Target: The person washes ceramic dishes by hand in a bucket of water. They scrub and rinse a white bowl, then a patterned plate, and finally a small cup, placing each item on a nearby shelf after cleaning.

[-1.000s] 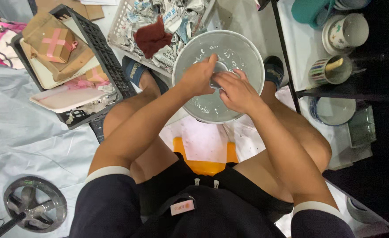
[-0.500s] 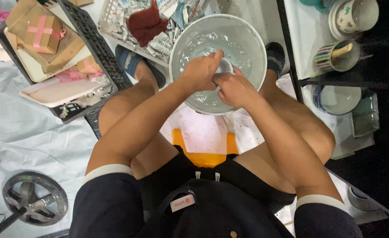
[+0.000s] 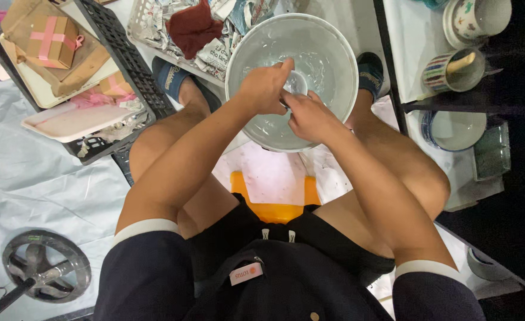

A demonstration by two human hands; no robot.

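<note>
A large pale basin [image 3: 334, 47] with water in it stands on the floor between my feet. Both my hands are inside it, closed around a small clear glass piece [image 3: 297, 83]. My left hand [image 3: 263, 89] grips it from the left, with a finger stretched over its top. My right hand [image 3: 310, 116] holds it from below and the right. Most of the glass piece is hidden by my fingers, so I cannot tell its exact shape. I sit on an orange stool [image 3: 274, 208].
A wire basket [image 3: 149, 24] holding crumpled newspaper and a dark red cloth [image 3: 194, 27] lies beyond the basin. At left is a black crate [image 3: 128, 59] with a ribboned cardboard box [image 3: 51, 38] and a white tray [image 3: 66, 122]. Mugs [image 3: 450, 71] and a bowl [image 3: 455, 131] stand at right. A round metal base [image 3: 45, 267] is bottom left.
My view has tilted, so everything sits lower in the frame. Both hands have stayed in the basin on the glass piece, and my fingers have shifted slightly around it.
</note>
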